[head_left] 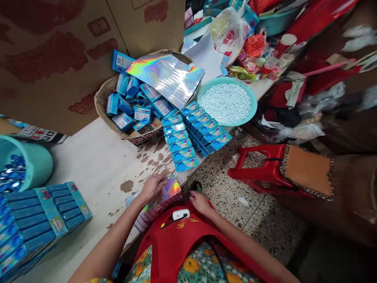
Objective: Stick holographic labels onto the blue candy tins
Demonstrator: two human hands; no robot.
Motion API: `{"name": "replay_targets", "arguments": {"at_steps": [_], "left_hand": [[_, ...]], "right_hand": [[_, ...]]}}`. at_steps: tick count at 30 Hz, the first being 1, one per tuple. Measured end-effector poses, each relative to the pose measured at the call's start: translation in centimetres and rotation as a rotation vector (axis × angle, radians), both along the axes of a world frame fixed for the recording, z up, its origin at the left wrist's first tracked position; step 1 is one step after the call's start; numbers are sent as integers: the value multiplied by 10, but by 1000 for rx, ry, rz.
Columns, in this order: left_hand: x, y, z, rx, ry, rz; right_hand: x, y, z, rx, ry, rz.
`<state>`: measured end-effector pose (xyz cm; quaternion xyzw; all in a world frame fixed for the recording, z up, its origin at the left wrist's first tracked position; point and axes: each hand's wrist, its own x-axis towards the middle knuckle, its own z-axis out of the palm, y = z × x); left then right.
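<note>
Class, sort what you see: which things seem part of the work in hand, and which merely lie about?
Likely in use: shiny sheet at the left hand; rows of blue packs; bowl of white pieces.

Probably lying about: red stool; clear plastic bag.

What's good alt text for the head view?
A person's left hand touches a shiny rainbow sheet at the edge of a white table, the right hand near a red apron. Beyond are small blue boxes and a turquoise bowl of white pellets.
</note>
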<state>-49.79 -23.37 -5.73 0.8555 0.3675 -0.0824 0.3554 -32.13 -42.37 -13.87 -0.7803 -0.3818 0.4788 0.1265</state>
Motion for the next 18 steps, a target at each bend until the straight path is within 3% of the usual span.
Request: {"name": "replay_targets", "arguments": {"at_steps": [4,6,13,16,18], "left_hand": [[6,-4,3,-91,-112,-90],[8,-8,6,-107,-128,-132],[-1,-21,4,18,-81,7],[1,-26,-2,25,-72,36],[5,-28,-6,46,-69,29]], "right_hand": [[5,24,48,310,68,-104],[-4,42,61,457,153,-160],[-33,78,52,485,213,-207],[-31,78,54,460,105,-134],[-31,73,60,490,-83,-17]]}}
